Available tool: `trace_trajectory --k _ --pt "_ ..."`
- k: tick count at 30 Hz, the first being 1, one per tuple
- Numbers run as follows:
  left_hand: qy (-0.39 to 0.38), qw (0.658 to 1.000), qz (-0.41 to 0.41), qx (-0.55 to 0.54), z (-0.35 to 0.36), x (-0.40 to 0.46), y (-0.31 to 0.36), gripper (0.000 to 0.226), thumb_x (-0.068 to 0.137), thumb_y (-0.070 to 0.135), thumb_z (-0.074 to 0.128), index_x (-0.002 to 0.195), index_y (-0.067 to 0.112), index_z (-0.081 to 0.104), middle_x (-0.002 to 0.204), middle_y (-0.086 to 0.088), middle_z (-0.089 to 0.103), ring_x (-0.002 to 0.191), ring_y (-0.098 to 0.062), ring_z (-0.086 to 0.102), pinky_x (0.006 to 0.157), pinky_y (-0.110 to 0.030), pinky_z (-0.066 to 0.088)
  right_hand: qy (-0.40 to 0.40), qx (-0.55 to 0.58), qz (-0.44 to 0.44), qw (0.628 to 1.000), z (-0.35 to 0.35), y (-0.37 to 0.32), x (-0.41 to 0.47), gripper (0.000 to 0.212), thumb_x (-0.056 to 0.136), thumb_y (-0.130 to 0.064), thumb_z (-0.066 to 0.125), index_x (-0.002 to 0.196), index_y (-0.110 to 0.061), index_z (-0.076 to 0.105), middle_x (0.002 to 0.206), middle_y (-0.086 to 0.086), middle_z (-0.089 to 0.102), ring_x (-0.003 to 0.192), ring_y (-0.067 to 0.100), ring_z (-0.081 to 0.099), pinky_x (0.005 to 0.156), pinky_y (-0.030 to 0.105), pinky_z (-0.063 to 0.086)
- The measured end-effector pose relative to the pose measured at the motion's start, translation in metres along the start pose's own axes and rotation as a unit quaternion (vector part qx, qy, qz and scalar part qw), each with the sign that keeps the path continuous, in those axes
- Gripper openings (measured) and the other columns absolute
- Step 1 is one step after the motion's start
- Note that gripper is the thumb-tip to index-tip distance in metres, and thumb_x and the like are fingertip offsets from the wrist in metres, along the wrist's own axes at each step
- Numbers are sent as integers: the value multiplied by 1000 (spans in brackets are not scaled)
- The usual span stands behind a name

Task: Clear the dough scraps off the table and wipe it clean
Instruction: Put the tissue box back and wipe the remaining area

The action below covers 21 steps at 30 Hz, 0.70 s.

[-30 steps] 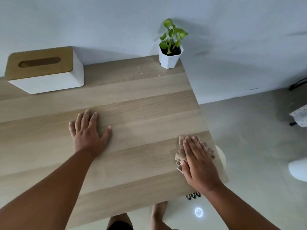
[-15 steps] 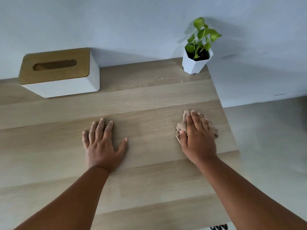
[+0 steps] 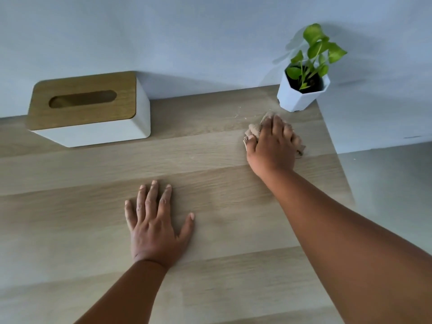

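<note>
Cloth (image 3: 254, 131), tan and crumpled, lies on the wooden surface (image 3: 210, 230) just in front of the plant pot (image 3: 301, 99), slightly to its left, near but not touching it. Right hand (image 3: 272, 146) lies on top of the cloth, palm down, fingers extended over it and pointing toward the pot. Thumb sits at the cloth's left edge. Grip: pressing rather than clenched; whether the fingertips curl into the fabric cannot be told from this view. Cloth shows past the fingers at the far side and at the right of the hand.

Scraps (image 3: 238, 115): a few pale specks on the surface left of the pot, just beyond the cloth's left corner. Too small to tell more.

Left hand (image 3: 154, 225) flat on the surface, well in front of the pot and to its left. Fingers straight and slightly spread, thumb out to the right. Grip released, holding nothing.

Pot is white, faceted, with a small green leafy plant, standing upright at the far right corner against the wall (image 3: 187, 31). Tissue box (image 3: 88, 111), white with a wooden slotted lid, stands well to the left of the pot, also by the wall. Grey floor (image 3: 392, 195) visible to the right of the pot, past the surface edge.
</note>
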State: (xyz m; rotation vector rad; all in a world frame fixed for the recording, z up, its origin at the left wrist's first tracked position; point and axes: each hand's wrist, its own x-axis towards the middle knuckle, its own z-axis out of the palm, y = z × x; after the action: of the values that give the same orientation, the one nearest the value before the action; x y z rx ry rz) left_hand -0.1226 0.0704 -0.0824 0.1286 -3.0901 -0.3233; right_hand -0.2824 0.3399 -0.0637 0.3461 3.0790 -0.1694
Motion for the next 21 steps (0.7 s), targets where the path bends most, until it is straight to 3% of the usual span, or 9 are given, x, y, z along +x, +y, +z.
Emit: trace_trajectory --k 3,7,12,16,21 --pt "-3 1000 1 2 0 0 0 85 85 72 45 154 23 40 168 -7 27 160 -26 10 125 -62 11 -1 14 -24 1000 1 -20 4 71 96 -49 41 155 -10 36 165 12 30 148 36 28 117 55 24" --pt "-1 1000 0 5 1 0 -2 85 85 73 45 154 23 40 168 -7 28 159 -27 12 125 -62 11 -2 25 -125 992 1 -24 -8 67 92 -49 38 149 -14 46 160 8 40 143 33 36 116 51 30" --pt "1 1000 1 5 2 0 -2 85 85 73 46 153 23 41 167 -6 27 160 -26 11 125 -61 10 55 24 -241 969 4 19 -40 55 90 -47 54 136 -17 62 146 0 57 119 28 56 98 45 40" --pt "-3 1000 1 2 1 0 -1 85 85 73 46 153 23 41 167 -7 28 159 -27 11 125 -61 10 77 6 -189 979 8 43 -43 56 93 -46 49 140 -17 59 150 1 53 121 28 53 98 44 37" --pt "-10 1000 -1 -9 -1 0 0 85 86 73 45 155 22 41 168 -6 27 160 -26 10 125 -62 10 46 8 -58 997 5 8 -11 65 92 -47 38 149 -16 48 159 1 44 133 29 42 102 48 35"
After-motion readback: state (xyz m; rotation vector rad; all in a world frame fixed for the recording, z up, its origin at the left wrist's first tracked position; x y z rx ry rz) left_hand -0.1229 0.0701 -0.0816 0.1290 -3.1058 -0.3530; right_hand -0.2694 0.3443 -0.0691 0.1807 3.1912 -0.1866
